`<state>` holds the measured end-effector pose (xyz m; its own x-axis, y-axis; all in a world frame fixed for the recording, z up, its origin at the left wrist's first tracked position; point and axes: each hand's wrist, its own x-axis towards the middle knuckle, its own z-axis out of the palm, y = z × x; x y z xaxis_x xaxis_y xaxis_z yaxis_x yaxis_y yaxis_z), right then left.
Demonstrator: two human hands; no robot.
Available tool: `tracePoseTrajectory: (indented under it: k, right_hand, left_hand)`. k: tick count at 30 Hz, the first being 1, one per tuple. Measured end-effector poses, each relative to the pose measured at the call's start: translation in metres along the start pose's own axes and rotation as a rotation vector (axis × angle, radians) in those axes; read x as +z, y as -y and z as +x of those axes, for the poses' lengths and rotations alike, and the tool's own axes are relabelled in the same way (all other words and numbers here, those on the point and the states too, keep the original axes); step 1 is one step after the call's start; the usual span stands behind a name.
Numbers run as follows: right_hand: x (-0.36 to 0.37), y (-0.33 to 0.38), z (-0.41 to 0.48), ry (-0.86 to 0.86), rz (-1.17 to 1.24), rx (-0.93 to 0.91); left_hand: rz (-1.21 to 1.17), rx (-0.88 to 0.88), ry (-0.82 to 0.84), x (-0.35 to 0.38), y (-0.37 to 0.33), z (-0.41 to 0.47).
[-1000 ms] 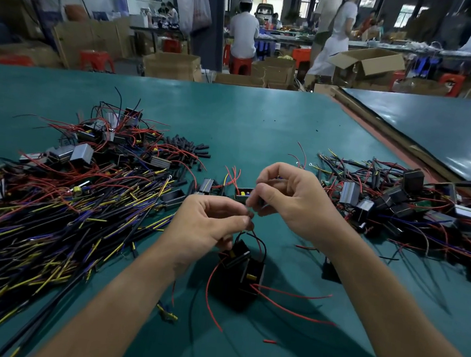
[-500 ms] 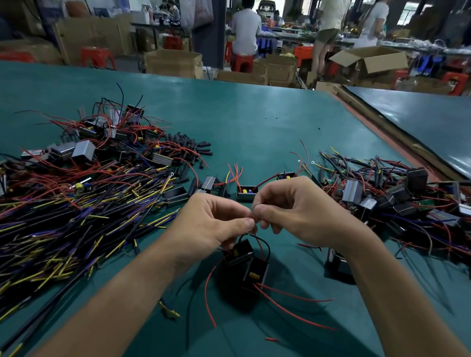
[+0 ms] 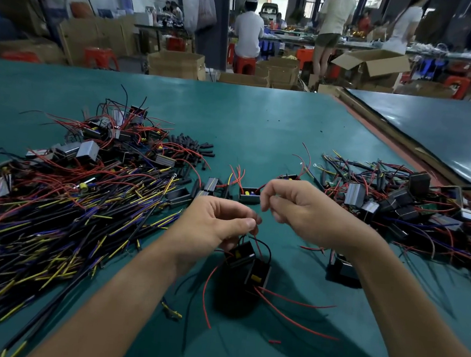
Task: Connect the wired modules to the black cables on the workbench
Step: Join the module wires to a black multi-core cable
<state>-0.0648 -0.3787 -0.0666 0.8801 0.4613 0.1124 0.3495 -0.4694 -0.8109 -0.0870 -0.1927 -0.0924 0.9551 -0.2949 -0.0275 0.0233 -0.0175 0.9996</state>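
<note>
two black modules [image 3: 256, 274] dangle by thin leads [image 3: 255, 235] pinched in left hand [image 3: 212, 228] fingers [image 3: 248, 224]. light, leads flimsy, so grip near the wire ends. right hand [image 3: 311, 214] just beyond them, curled; holding anything? can't tell. black cables [image 3: 50, 232] left of modules, teal tabletop [image 3: 263, 117] matte, cardboard boxes [image 3: 176, 64] far beyond.

Left hand [image 3: 212, 226] is pinching thin wires [image 3: 255, 233] — two black modules [image 3: 249, 266] are hanging beneath, over the green workbench [image 3: 262, 123]. Right hand [image 3: 311, 214] is hovering just beside, fingers curled — contents unclear. Black cables [image 3: 51, 224] are lying heaped left.
</note>
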Motion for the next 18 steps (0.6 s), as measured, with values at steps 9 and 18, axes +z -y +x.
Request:
tracePoseTrajectory:
  k: [9,18]
  right_hand:
    - [-0.0021,0.0023,-0.0051,-0.04,-0.047,-0.173]
    - [-0.0083,-0.0023,-0.0055,-0.011,-0.041,-0.17]
  left_hand:
    - [-0.044,-0.071,0.078,-0.0042,-0.0007,-0.0004]
    - [-0.03,-0.071,0.087,-0.0023,-0.001,-0.0012]
